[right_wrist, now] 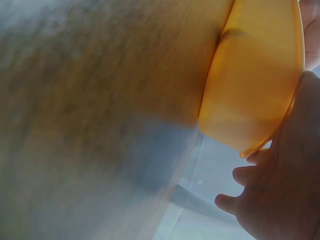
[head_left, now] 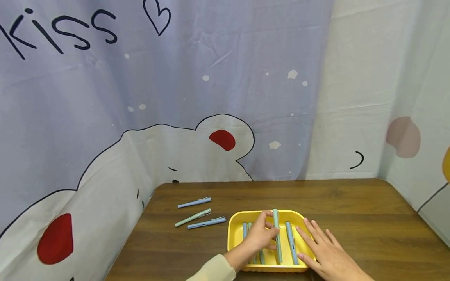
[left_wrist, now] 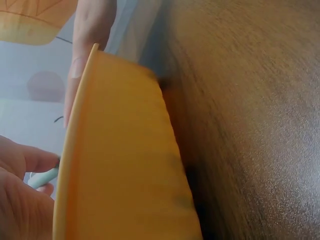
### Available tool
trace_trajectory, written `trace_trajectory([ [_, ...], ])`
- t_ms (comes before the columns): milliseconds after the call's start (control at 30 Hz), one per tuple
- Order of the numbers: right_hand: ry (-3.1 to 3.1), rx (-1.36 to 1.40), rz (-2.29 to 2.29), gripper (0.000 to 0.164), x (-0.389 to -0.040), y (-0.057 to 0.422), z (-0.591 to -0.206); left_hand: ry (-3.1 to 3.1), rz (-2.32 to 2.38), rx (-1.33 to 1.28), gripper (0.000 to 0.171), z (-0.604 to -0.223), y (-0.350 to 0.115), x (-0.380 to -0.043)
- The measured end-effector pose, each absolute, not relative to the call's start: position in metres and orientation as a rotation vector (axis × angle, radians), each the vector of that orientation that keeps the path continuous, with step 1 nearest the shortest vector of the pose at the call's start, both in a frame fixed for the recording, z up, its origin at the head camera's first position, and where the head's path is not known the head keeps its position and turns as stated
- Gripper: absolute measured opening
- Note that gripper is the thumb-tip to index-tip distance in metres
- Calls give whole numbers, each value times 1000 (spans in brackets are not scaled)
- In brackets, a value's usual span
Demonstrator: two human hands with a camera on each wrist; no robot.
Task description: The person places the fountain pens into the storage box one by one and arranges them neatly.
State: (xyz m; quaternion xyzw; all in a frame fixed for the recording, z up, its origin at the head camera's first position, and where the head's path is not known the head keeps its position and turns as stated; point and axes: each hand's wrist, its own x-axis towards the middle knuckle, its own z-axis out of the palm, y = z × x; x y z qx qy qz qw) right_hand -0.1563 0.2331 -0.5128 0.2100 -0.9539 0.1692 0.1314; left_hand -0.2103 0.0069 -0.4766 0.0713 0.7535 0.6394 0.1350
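Note:
My left hand (head_left: 259,237) reaches over the yellow tray (head_left: 270,268) and pinches a light green pen (head_left: 277,244) between thumb and fingers, the pen lying lengthwise toward me. The left wrist view shows part of that green pen (left_wrist: 44,178) at the fingertips, just past the tray wall (left_wrist: 120,145). To its right in the tray lies a blue pen (head_left: 291,242). Another blue pen (head_left: 245,229) and a green pen (head_left: 261,257) lie at the left, partly hidden by my left hand. My right hand (head_left: 327,251), fingers straight and spread, rests at the tray's right rim.
Left of the tray, a blue pen (head_left: 194,202), a green pen (head_left: 193,217) and another blue pen (head_left: 206,223) lie on the wooden table (head_left: 158,249). A printed curtain (head_left: 281,97) hangs behind the table's back edge.

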Motion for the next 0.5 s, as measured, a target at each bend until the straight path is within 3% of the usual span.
trace_trajectory([
  [500, -2763, 599, 489, 66, -158, 232, -514, 2135, 1807, 86, 39, -484, 20, -213],
])
